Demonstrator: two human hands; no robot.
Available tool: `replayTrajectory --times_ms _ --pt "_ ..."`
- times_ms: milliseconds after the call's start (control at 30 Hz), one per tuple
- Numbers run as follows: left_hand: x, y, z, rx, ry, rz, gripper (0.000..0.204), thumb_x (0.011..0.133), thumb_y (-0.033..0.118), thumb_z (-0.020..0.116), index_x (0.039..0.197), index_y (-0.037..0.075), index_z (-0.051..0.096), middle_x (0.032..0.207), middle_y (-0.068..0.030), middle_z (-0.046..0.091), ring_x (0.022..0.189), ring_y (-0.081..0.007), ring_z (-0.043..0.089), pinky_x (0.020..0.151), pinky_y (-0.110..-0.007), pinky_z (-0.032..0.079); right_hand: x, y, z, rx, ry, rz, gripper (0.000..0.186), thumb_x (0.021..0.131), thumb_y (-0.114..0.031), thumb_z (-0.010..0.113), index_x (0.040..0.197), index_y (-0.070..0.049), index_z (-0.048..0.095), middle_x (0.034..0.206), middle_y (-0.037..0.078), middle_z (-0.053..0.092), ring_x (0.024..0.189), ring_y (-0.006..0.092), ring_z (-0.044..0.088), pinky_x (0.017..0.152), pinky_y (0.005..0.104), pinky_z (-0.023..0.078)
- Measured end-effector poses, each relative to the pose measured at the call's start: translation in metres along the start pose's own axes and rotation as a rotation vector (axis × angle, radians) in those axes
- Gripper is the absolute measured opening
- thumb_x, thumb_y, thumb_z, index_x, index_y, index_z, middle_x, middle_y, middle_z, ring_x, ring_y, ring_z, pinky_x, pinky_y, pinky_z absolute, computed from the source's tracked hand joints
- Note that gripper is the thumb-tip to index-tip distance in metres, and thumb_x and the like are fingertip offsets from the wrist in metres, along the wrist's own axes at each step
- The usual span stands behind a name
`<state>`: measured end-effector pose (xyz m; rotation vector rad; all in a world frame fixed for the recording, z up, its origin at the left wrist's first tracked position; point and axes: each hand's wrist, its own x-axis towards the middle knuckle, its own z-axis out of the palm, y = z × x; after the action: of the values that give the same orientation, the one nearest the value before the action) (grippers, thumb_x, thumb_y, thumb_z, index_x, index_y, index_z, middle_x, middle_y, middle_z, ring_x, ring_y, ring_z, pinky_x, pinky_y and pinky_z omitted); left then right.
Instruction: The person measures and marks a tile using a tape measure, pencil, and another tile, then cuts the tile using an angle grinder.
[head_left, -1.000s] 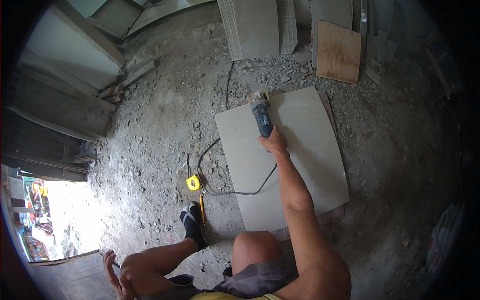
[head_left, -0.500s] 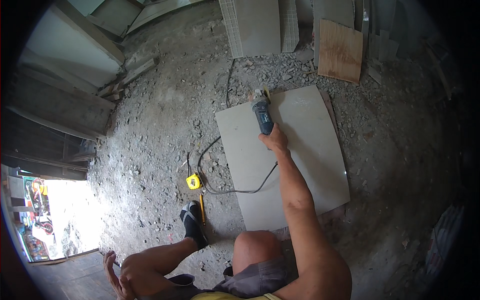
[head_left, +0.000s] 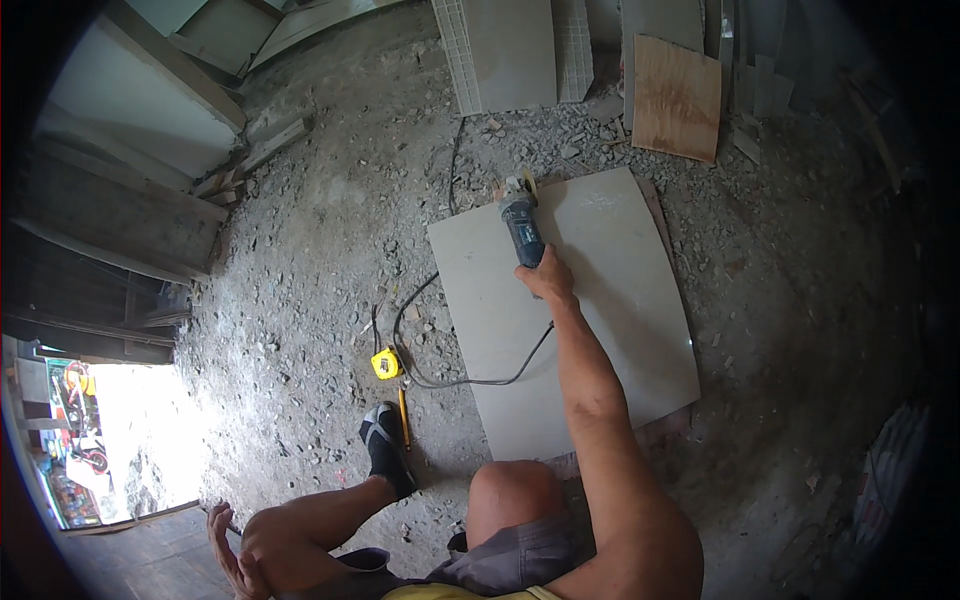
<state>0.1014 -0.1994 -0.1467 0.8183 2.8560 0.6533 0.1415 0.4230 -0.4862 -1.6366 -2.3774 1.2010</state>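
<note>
My right hand [head_left: 550, 273] is wrapped round the rear body of a dark blue angle grinder [head_left: 522, 228], with my arm stretched forward. The grinder's head and disc [head_left: 530, 181] sit at the far edge of a large pale grey tile [head_left: 620, 300] lying on the ground. Its black cord [head_left: 470, 382] loops across the tile and off its left side. My left hand [head_left: 232, 555] hangs beside my left knee at the lower left, fingers apart and holding nothing.
A yellow tape measure [head_left: 386, 363] and a yellow pencil [head_left: 404, 416] lie left of the tile, near my left foot [head_left: 380, 440]. Rubble [head_left: 570, 145] covers the ground. Tile panels [head_left: 512, 55] and a plywood piece [head_left: 677, 98] lean at the back. A bright doorway [head_left: 150, 430] stands left.
The scene has shifted very slightly in the picture. My right hand keeps its hold on the angle grinder at the tile's far edge, and my left hand stays by the knee.
</note>
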Motion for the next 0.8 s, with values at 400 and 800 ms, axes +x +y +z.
replayTrajectory --times_ms 400,800 --pt "0.0012 -0.0021 -0.0023 -0.004 -0.006 0.003 0.077 0.099 0.063 0.037 0.137 -0.003 0.047 0.143 -0.0227 0.047 0.138 -0.0381 0.041 0.116 -0.051 0.027 0.0007 -0.0009 -0.0004 -0.005 -0.018 0.012 0.085 0.071 -0.042 0.072 0.140 0.000 0.044 0.123 0.025 0.065 0.114 0.0403 0.064 0.099 0.0442 0.049" --pt "0.0031 -0.0044 -0.0038 0.003 -0.025 0.001 0.077 0.098 0.064 0.038 0.135 -0.002 0.049 0.141 -0.0232 0.048 0.136 -0.0386 0.042 0.115 -0.051 0.028 0.0021 -0.0015 0.0006 -0.014 -0.025 0.020 0.086 0.072 -0.042 0.073 0.141 -0.001 0.043 0.125 0.024 0.064 0.116 0.0396 0.063 0.101 0.0445 0.048"
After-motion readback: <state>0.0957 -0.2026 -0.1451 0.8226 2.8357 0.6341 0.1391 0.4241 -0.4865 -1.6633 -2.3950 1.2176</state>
